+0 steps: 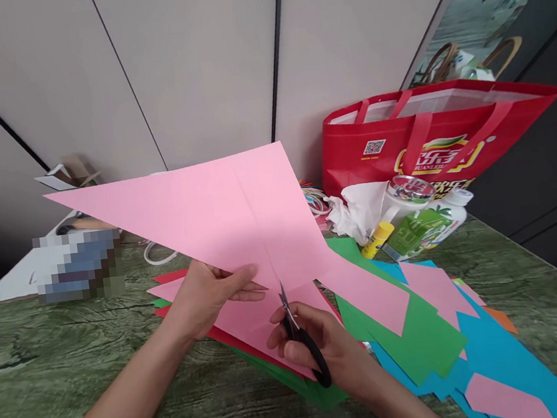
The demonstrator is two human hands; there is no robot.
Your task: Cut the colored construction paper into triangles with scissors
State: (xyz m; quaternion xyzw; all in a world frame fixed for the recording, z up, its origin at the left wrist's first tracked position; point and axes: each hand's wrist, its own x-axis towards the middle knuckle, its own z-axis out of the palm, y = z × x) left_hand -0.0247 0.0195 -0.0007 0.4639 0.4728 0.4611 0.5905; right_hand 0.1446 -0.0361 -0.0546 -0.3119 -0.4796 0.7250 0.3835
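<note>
A large pink sheet of paper with a faint crease is held up in front of me. My left hand pinches its lower edge between thumb and fingers. In my right hand is a pair of black-handled scissors, fingers in the loops. The blades point upward and meet the sheet's lower edge near the crease. Below lies a stack of colored paper, pink on top with red and green edges showing. A pink strip reaches right from the sheet, over a green piece.
Blue paper and pink scraps lie at right. Behind them stand a yellow glue stick, a green box, a white bottle, crumpled tissue and a red bag. A white panel wall closes the back.
</note>
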